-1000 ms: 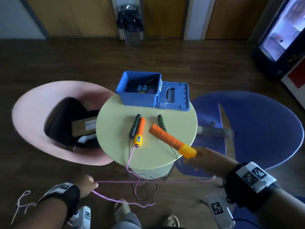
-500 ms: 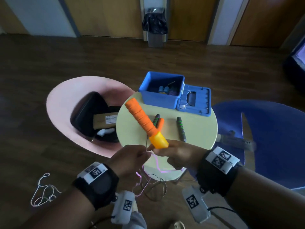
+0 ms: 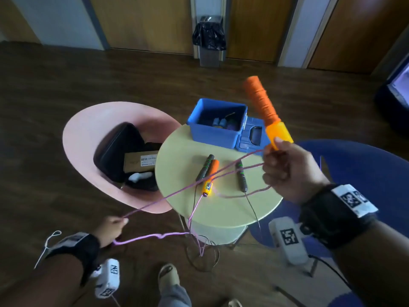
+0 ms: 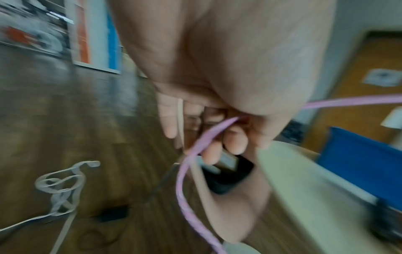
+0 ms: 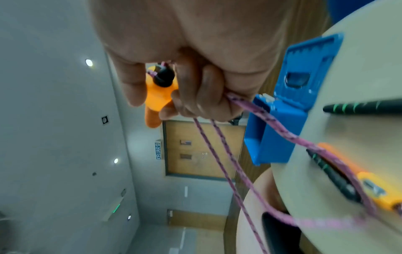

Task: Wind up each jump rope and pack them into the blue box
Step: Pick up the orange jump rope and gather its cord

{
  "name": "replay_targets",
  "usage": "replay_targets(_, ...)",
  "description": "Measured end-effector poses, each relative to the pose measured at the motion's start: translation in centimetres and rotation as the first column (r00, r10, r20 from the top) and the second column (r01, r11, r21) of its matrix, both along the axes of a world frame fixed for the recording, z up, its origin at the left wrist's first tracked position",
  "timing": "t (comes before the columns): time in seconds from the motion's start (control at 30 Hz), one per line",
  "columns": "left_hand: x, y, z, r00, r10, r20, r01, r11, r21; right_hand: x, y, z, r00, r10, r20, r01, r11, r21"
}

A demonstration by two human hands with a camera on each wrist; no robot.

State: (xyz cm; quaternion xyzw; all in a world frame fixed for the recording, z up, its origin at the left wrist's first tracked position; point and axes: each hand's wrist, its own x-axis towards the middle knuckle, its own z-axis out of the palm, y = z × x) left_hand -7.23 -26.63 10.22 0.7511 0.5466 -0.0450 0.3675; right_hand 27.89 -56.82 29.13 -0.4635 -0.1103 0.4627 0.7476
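- The pink rope (image 3: 177, 191) runs taut in two strands between the two hands, slanting above the round table (image 3: 221, 209); further loops of it sag below the table edge to the floor.
- One end of this rope enters an orange handle (image 3: 266, 109), raised in the air above and to the right of the blue box, its ribbed end pointing up and away.
- The right hand (image 3: 287, 171) has thumb and fingers curled round the lower yellow-orange part of that handle, and the same closed fingers gather the pink strands; the right wrist view shows the rope leaving the fist beside the handle's black tip.
- The left hand (image 3: 110, 229), low and left of the table, pinches a bend of the pink rope between thumb and curled fingers; the left wrist view shows the rope passing through the closed fingers.
- The second orange handle (image 3: 210, 176) lies on the table, the pink rope leaving its near end over the table edge.
- Just beside it, touching, lies a black handle with green rings (image 3: 204, 167); its twin (image 3: 241, 176) lies apart to the right. Their thin dark cord hangs to the floor.
- The blue box (image 3: 217, 131) stands open at the far table edge, with some small things inside, its lid (image 3: 251, 138) lying flat to the right.
- A pink chair (image 3: 84, 138) on the left carries a black case (image 3: 117, 151) and a cardboard box.
- A blue chair (image 3: 365, 169) stands to the right.
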Motion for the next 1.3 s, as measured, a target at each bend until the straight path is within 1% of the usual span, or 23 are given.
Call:
replay_targets(0.07,-2.1,1.5,0.4,0.973,0.229,-0.025,-0.231,0.971,-0.055,0.7,-0.9,0.1,0.996,-0.087,0.011,0.087,0.995,-0.046)
replay_targets(0.1,-2.5,2.1,1.0,0.934,0.358,0.003,-0.355,0.928,-0.116,0.7,-1.1,0.0,0.994,-0.107,0.019,0.108,0.992,-0.067)
replay_targets(0.13,-2.4,2.6,1.8,0.874,0.483,0.063,-0.465,0.866,-0.186,0.6,-1.1,-0.2,0.993,-0.117,0.025,0.118,0.989,-0.087)
replay_targets(0.17,-2.0,3.0,2.7,0.812,0.568,0.133,-0.530,0.814,-0.240,0.2,-0.9,-0.3,0.992,-0.121,0.028,0.123,0.986,-0.108)
replay_targets(0.2,-0.9,3.5,3.8,0.753,0.619,0.224,-0.566,0.782,-0.260,-0.3,-0.5,-0.5,0.992,-0.122,0.026,0.125,0.984,-0.127)
replay_targets(0.27,1.9,3.7,6.7,0.654,0.637,0.408,-0.577,0.769,-0.275,-1.5,0.6,-1.1,0.995,-0.096,0.021,0.099,0.982,-0.161)
replay_targets(0.3,3.5,3.4,8.2,0.652,0.583,0.484,-0.540,0.806,-0.243,-2.1,1.2,-1.5,0.998,-0.061,0.025,0.064,0.983,-0.171)
replay_targets(0.33,4.9,2.6,9.7,0.689,0.481,0.541,-0.477,0.864,-0.161,-2.7,1.8,-1.9,0.999,-0.011,0.038,0.018,0.984,-0.179)
replay_targets(0.4,7.3,0.6,11.8,0.778,0.255,0.575,-0.306,0.952,-0.008,-3.9,2.8,-2.4,0.991,0.094,0.091,-0.073,0.974,-0.214)
replay_targets(0.43,8.2,-0.5,12.3,0.818,0.162,0.552,-0.206,0.978,0.018,-4.5,3.2,-2.5,0.985,0.132,0.113,-0.103,0.967,-0.232)
replay_targets(0.47,9.2,-1.5,12.4,0.847,0.090,0.524,-0.104,0.995,-0.002,-5.0,3.5,-2.8,0.980,0.159,0.121,-0.125,0.961,-0.247)
replay_targets(0.53,10.7,-2.8,11.2,0.892,0.003,0.452,0.036,0.996,-0.078,-5.7,4.1,-3.3,0.977,0.191,0.093,-0.160,0.948,-0.275)
replay_targets(0.57,11.3,-3.2,10.4,0.913,-0.096,0.396,0.131,0.989,-0.064,-5.9,4.3,-3.7,0.978,0.199,0.067,-0.171,0.940,-0.295)
replay_targets(0.63,11.9,-3.8,8.8,0.930,-0.317,0.187,0.327,0.945,-0.027,-5.9,4.7,-4.9,0.982,0.188,0.022,-0.167,0.914,-0.369)
replay_targets(0.67,12.0,-4.3,8.2,0.921,-0.371,0.118,0.379,0.924,-0.052,-5.9,4.9,-5.6,0.985,0.173,0.006,-0.155,0.894,-0.421)
replay_targets(0.7,12.1,-4.6,7.4,0.907,-0.413,0.082,0.419,0.903,-0.097,-5.7,5.1,-6.3,0.988,0.157,-0.004,-0.140,0.872,-0.470)
replay_targets(0.73,12.2,-4.9,6.6,0.898,-0.433,0.080,0.440,0.888,-0.133,-5.5,5.3,-7.1,0.990,0.141,-0.012,-0.127,0.852,-0.508)
replay_targets(0.8,12.5,-4.9,4.9,0.891,-0.450,0.061,0.453,0.877,-0.157,-5.0,5.8,-8.7,0.994,0.105,-0.028,-0.103,0.824,-0.557)
replay_targets(0.9,13.5,-4.1,2.1,0.862,-0.507,-0.001,0.504,0.857,-0.107,-4.6,6.7,-10.8,0.997,0.041,-0.063,-0.071,0.788,-0.611)
replay_targets(0.97,14.8,-3.8,1.0,0.828,-0.561,-0.026,0.557,0.826,-0.085,-4.5,7.4,-11.8,0.995,-0.004,-0.100,-0.060,0.773,-0.632)
replay_targets(1.17,20.5,-2.8,-1.0,0.778,-0.618,-0.111,0.617,0.786,-0.045,-4.6,8.0,-13.8,0.968,-0.146,-0.203,-0.026,0.749,-0.662)
replay_targets(1.3,23.2,-2.9,-2.1,0.685,-0.694,-0.222,0.708,0.706,-0.022,-4.7,6.9,-14.4,0.938,-0.226,-0.264,-0.003,0.753,-0.658)
